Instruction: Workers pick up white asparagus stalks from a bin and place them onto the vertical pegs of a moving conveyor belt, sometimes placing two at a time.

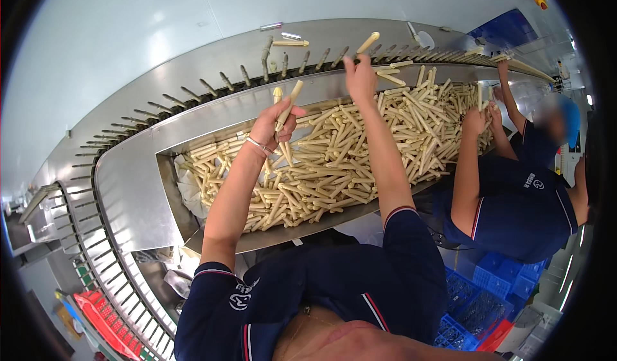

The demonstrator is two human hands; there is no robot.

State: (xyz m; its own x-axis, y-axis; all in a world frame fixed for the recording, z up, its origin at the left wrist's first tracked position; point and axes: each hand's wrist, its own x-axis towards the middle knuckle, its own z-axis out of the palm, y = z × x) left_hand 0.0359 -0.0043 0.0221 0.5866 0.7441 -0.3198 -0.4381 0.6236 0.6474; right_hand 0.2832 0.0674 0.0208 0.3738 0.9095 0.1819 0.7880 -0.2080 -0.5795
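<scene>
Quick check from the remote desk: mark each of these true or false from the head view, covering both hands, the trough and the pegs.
1. The left hand holds cream-coloured sticks. True.
2. The right hand rests down in the pile. False: it is raised at the peg row, with one stick at its fingers.
3. The metal trough is filled with cream sticks. True.
4. Every peg on the conveyor carries a stick. False: most pegs in view are bare.
5. A co-worker in dark blue reaches into the same trough on the person's right. True.
6. The crates on the floor at lower right are green. False: they are blue.
</scene>
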